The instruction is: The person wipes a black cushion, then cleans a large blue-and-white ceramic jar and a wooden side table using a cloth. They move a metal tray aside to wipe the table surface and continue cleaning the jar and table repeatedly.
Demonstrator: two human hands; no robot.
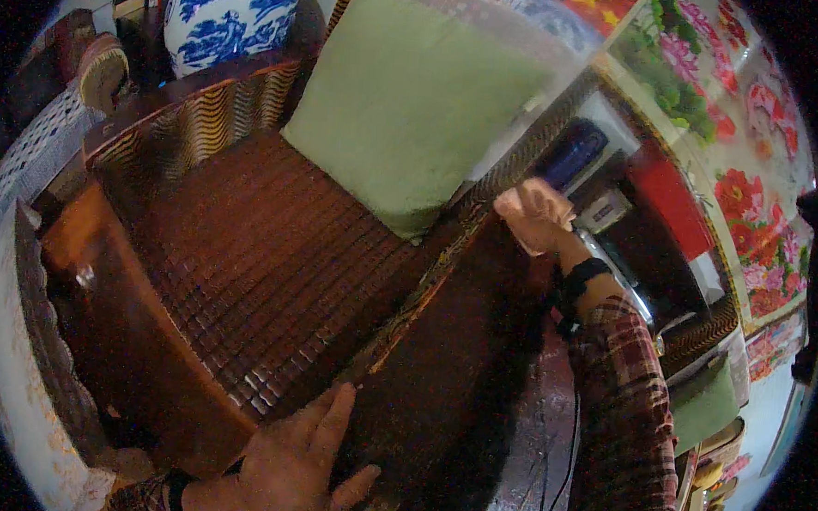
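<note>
My left hand [295, 451] lies at the front end of a dark wooden armrest [433, 326], its thumb held apart from the fingers and nothing in it. Farther along the same armrest, toward the backrest, my right hand [536, 210] is curled with its fingers bent. Blur and glare hide whether it grips the wood or a small thing. Between the two armrests, a reddish-brown slatted mat [264, 234] covers the chair seat. A pale green cushion [416, 110] leans against the backrest, its lower corner on the mat.
Beyond the left armrest stands a blue-and-white porcelain vessel [230, 20]. A cluttered side table with a red item [672, 200] adjoins the right armrest. Dark cables [556, 499] run over the shiny floor [521, 497]. Another green cushion [706, 403] sits at far right, below floral wall pictures [745, 204].
</note>
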